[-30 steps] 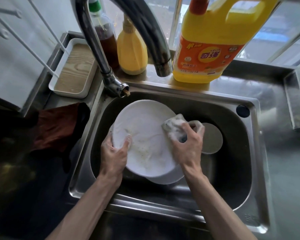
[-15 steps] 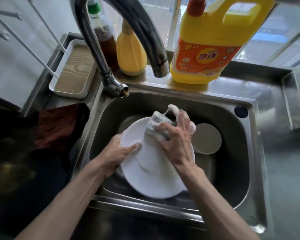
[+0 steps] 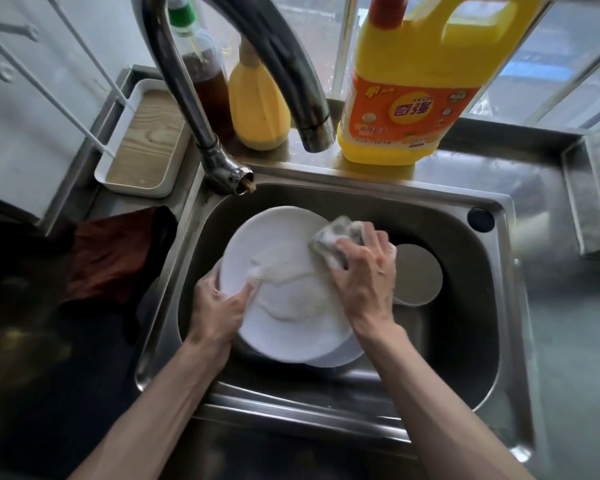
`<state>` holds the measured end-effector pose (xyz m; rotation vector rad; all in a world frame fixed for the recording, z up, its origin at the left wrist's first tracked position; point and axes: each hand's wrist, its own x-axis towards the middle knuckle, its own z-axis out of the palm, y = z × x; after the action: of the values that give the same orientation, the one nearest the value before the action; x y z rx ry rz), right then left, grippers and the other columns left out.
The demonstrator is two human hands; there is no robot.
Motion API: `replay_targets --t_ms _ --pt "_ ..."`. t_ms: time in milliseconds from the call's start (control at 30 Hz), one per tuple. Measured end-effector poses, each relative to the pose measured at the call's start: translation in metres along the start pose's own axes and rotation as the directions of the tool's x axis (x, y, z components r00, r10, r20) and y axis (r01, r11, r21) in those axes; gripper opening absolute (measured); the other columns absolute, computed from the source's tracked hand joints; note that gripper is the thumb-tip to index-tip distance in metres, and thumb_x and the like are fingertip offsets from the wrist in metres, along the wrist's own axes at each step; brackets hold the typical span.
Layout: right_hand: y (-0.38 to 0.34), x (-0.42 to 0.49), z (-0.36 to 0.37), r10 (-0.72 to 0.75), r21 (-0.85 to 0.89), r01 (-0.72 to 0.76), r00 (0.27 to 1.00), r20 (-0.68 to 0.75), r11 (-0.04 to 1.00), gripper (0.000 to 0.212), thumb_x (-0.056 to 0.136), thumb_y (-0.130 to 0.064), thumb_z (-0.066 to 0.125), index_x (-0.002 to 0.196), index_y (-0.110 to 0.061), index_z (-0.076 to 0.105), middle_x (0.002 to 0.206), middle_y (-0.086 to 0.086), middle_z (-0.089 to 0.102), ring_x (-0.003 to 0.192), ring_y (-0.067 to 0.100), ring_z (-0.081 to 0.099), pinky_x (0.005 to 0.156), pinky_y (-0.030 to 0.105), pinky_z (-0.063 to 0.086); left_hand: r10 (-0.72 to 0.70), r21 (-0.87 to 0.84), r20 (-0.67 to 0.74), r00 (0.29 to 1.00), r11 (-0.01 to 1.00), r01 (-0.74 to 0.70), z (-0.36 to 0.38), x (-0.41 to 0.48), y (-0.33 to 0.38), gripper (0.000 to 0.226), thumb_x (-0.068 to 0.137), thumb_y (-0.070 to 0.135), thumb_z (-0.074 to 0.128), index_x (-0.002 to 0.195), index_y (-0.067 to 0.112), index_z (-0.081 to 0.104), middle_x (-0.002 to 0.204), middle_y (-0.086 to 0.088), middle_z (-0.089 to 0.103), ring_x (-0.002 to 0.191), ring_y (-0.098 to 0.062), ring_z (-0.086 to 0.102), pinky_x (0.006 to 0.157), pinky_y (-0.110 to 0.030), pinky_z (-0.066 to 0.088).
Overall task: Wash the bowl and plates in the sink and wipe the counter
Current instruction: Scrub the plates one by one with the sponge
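Two hands work inside the one steel sink (image 3: 465, 341). The left hand (image 3: 219, 306) grips the left rim of a white plate (image 3: 284, 271), thumb laid on its sudsy face and fingers curled behind it, holding the plate tilted above the basin. The right hand (image 3: 364, 275) is clenched round a single foamy sponge (image 3: 333, 233), which presses on the plate's upper right edge. The edge of a second white plate (image 3: 343, 355) shows from under the first at the lower right. To the right of the right hand lies one round pale piece (image 3: 420, 275), possibly the bowl, though the view does not make this clear.

One curved tap (image 3: 291, 81) arches over the basin. Three bottles stand on the ledge behind the sink: a bottle of brown liquid with a green cap (image 3: 208, 84), a small yellow bottle (image 3: 257, 105) and a large yellow detergent jug (image 3: 413, 98). On the worktop (image 3: 568, 306) to the left sit one white tray (image 3: 137, 190) and one dark red cloth (image 3: 108, 258).
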<state>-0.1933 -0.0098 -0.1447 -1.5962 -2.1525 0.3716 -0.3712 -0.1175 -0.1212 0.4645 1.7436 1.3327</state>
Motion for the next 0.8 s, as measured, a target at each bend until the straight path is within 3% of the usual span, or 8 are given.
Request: replay_targets --t_ms 133,200,300,433,567,700,800 --pt "0.005 -0.016 -0.001 0.097 -0.033 -0.096 0.995 0.029 0.995 0.025 0.089 -0.040 0.079 0.088 -0.015 0.076 0.104 -0.001 0.057 0.090 0.020 0.051 0.079 0.037 0.047 0.027 -0.046 -0.139 0.990 0.998 -0.034 0.009 0.003 -0.001 0.030 0.088 0.004 0.077 0.107 0.026 0.071 0.094 0.004 0.077 0.080 -0.010 0.076 0.066 -0.025 0.061" --pt "0.000 -0.024 -0.004 0.118 0.049 -0.122 0.990 0.073 0.991 0.034 0.089 -0.049 0.071 0.090 -0.016 0.078 0.099 -0.003 0.057 0.086 0.019 0.053 0.079 0.042 0.053 0.014 -0.071 -0.166 0.986 0.997 -0.026 0.014 0.003 -0.002 0.033 0.090 0.002 0.075 0.115 0.022 0.070 0.097 0.005 0.076 0.080 -0.005 0.075 0.067 -0.021 0.060" --pt "-0.007 -0.035 -0.010 0.083 0.191 -0.115 0.982 0.167 0.975 0.047 0.084 -0.066 0.061 0.089 -0.022 0.079 0.093 -0.011 0.056 0.082 0.014 0.057 0.074 0.029 0.050 -0.011 -0.095 -0.179 0.984 0.996 -0.006 0.015 0.007 -0.004 0.037 0.092 0.002 0.073 0.125 0.018 0.068 0.104 0.001 0.076 0.089 -0.011 0.075 0.073 -0.024 0.062" --pt "-0.023 -0.043 -0.010 -0.084 0.377 -0.007 0.971 0.225 0.926 0.024 0.084 -0.047 0.075 0.093 -0.025 0.081 0.104 -0.009 0.064 0.086 0.011 0.062 0.073 0.023 0.048 0.010 -0.022 -0.094 0.995 1.000 -0.012 0.015 0.012 -0.006 0.026 0.097 0.010 0.069 0.114 0.029 0.069 0.102 0.002 0.077 0.090 -0.017 0.075 0.074 -0.033 0.063" --pt "-0.042 -0.023 0.003 -0.216 0.307 0.172 0.970 0.114 0.936 0.020 0.087 -0.036 0.078 0.093 -0.018 0.079 0.114 0.006 0.067 0.097 0.025 0.065 0.074 0.034 0.056 0.032 0.025 -0.001 0.999 0.999 -0.032 0.019 0.007 -0.008 0.014 0.105 0.027 0.056 0.107 0.028 0.070 0.094 -0.001 0.078 0.089 -0.023 0.075 0.073 -0.034 0.061" --pt "-0.026 -0.002 0.003 -0.087 0.179 0.071 0.993 0.082 0.981 0.015 0.090 -0.032 0.079 0.093 -0.018 0.075 0.114 0.000 0.064 0.098 0.025 0.063 0.084 0.047 0.056 0.010 -0.050 0.009 1.000 0.999 -0.010 0.018 -0.002 -0.005 0.017 0.105 0.025 0.055 0.116 0.027 0.068 0.098 -0.003 0.078 0.087 -0.019 0.076 0.071 -0.033 0.063" --pt "-0.008 -0.012 -0.004 0.060 0.134 -0.067 0.997 0.057 0.989 0.034 0.092 -0.049 0.070 0.083 -0.016 0.069 0.105 -0.003 0.059 0.089 0.020 0.058 0.081 0.044 0.053 0.034 -0.058 -0.009 0.999 0.998 -0.035 0.016 0.000 -0.002 0.021 0.105 0.024 0.056 0.123 0.029 0.066 0.103 -0.002 0.076 0.090 -0.018 0.076 0.069 -0.030 0.062"
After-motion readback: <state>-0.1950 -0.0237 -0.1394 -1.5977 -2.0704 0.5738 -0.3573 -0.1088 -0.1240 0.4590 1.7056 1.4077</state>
